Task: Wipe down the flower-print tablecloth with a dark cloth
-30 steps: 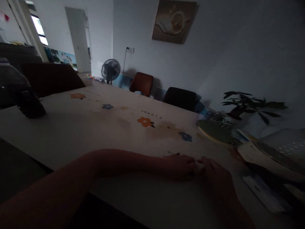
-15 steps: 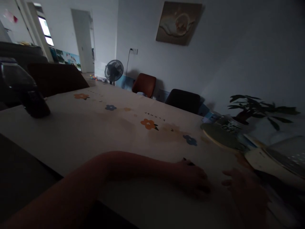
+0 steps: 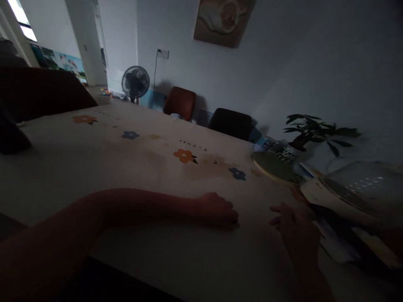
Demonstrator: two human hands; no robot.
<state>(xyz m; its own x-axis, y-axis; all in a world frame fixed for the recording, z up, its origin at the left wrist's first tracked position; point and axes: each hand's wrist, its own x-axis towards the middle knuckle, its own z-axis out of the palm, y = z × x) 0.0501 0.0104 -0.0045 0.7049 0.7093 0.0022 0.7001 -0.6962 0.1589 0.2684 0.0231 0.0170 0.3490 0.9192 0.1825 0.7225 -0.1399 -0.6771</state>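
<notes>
Two hands are resting on one flowered tablecloth [image 3: 126, 163]: the left hand [image 3: 217, 209] is lying curled into a loose fist (too dark to tell if it is gripping anything), the right hand [image 3: 294, 228] is spreading its fingers, holding nothing. One potted plant [image 3: 310, 132] is standing beyond the right hand.

A table [image 3: 94, 167] draped in a cream flower-print cloth [image 3: 151, 155] bears a round plate [image 3: 273, 167], a potted plant [image 3: 310, 134] and dim, cluttered dishes [image 3: 352, 193] along its right side.
</notes>
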